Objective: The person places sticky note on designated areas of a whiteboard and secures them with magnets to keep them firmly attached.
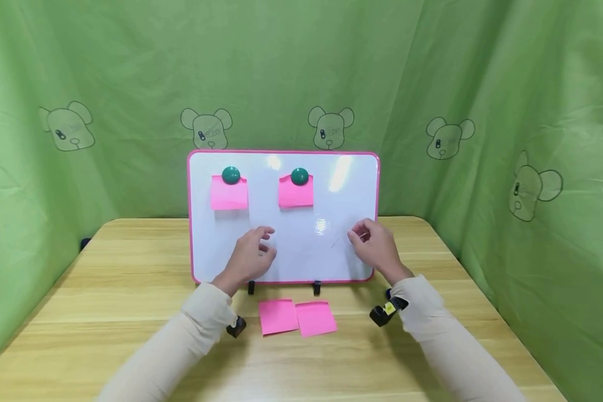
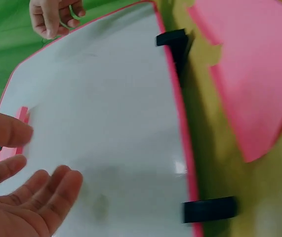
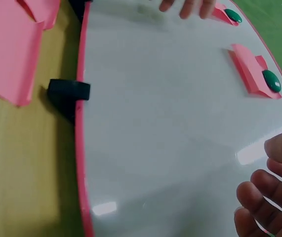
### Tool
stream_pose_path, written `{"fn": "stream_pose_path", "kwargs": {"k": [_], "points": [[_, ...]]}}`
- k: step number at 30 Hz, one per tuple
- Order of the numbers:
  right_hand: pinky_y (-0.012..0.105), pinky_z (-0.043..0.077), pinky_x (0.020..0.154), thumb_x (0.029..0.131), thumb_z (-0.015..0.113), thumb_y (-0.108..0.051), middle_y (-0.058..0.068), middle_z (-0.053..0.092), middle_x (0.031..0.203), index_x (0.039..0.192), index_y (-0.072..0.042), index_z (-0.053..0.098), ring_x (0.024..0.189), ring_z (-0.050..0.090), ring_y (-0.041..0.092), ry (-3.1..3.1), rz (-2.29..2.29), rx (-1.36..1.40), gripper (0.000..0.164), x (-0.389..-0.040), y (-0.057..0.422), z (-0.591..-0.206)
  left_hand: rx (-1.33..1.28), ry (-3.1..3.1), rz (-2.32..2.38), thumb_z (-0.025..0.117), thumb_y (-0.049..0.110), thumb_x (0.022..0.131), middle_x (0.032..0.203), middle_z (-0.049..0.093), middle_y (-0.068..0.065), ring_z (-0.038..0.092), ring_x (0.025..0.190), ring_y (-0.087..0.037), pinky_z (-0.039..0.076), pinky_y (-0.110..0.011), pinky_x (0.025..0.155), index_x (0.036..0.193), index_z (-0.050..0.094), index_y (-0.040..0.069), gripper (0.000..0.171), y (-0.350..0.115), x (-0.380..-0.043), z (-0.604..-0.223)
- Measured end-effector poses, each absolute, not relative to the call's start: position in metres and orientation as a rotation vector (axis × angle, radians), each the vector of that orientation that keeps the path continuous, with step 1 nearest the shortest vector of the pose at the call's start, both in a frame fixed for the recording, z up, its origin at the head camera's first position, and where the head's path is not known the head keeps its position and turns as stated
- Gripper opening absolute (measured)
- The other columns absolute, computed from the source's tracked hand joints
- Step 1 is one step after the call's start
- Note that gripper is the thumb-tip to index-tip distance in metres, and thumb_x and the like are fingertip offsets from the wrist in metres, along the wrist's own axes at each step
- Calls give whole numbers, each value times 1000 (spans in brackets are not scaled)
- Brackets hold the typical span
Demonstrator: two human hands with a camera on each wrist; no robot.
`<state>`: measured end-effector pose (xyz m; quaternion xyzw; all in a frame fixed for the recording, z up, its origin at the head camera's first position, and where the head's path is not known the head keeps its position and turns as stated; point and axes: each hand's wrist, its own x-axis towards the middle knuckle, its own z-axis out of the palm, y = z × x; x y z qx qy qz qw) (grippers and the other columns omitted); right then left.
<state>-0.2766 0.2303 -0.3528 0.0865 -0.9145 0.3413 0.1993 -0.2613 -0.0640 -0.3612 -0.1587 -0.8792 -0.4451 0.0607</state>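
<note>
A whiteboard (image 1: 286, 245) with a pink frame stands upright on the table. Two green round magnets (image 1: 231, 175) hold two pink sticky notes (image 1: 229, 195) on its upper part, one at the left and one near the middle. My left hand (image 1: 251, 254) is in front of the board's lower left, fingers spread and slightly bent, with nothing in them. Near the lower right edge is my right hand (image 1: 377, 248), its fingers loosely curled; no held object shows. Two more pink sticky notes (image 1: 316, 319) lie side by side on the table before the board.
Black feet (image 1: 317, 287) hold up the board's lower edge and stick out toward me. The wooden table (image 1: 130, 312) is bounded behind and at the sides by a green curtain (image 1: 261, 67) with bear-head drawings. Dark wrist devices (image 1: 382, 315) hang at both wrists.
</note>
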Motion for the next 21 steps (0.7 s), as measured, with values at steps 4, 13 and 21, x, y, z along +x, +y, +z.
{"fn": "stream_pose_path", "kwargs": {"k": [4, 13, 21], "points": [[33, 47, 69, 92, 64, -18, 10, 64, 85, 91, -4, 62, 78, 58, 24, -2610, 955, 205, 14, -266, 249, -367, -476, -2736, -1293, 63, 9, 88, 119, 58, -14, 63, 97, -26, 55, -38, 79, 127, 57, 4, 40, -68, -252, -374], [39, 51, 76, 93, 64, -21, 9, 66, 93, 94, -5, 63, 85, 61, 25, -2772, 938, 146, 17, -245, 290, -390, -612, -2905, -1179, 71, 11, 86, 115, 58, -19, 61, 95, -29, 52, -43, 83, 124, 57, 3, 41, -71, -239, -395], [45, 54, 75, 89, 69, -19, 16, 66, 97, 97, 1, 64, 82, 64, 29, -2854, 884, 228, 21, -235, 308, -405, -674, -3010, -1068, 73, 15, 86, 116, 58, -19, 56, 106, -33, 49, -46, 89, 127, 54, 3, 47, -71, -230, -406]]}}
